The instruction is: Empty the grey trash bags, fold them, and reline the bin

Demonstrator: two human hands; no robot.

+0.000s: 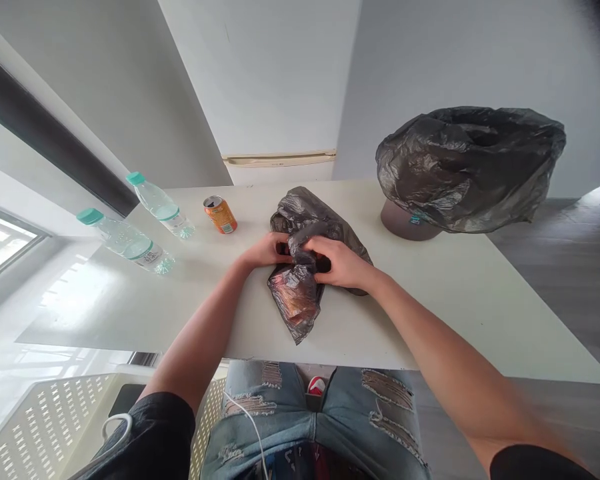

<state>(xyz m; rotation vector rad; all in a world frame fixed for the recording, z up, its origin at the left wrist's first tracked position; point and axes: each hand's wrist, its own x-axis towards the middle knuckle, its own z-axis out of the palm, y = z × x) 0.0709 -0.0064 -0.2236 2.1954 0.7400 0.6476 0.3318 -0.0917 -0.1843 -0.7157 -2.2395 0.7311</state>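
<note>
A thin black plastic bag (300,207) lies crumpled on the white table in front of me. Its near end bulges around something orange-brown (300,300), seen only dimly through the film. My left hand (267,251) pinches the bag's gathered middle from the left. From the right, my right hand (343,263) grips the same twisted part, thumb and fingers curled round it. The fingertips of both hands are partly hidden by the folds. An orange drink can (221,215) stands beyond my left hand, apart from it.
Two clear bottles with teal caps, a nearer one (130,243) and a farther one (163,207), are at the left. A brown bin (405,223) lined with a black bag (455,173) stands at the right. The white table (450,313) ends just before my legs.
</note>
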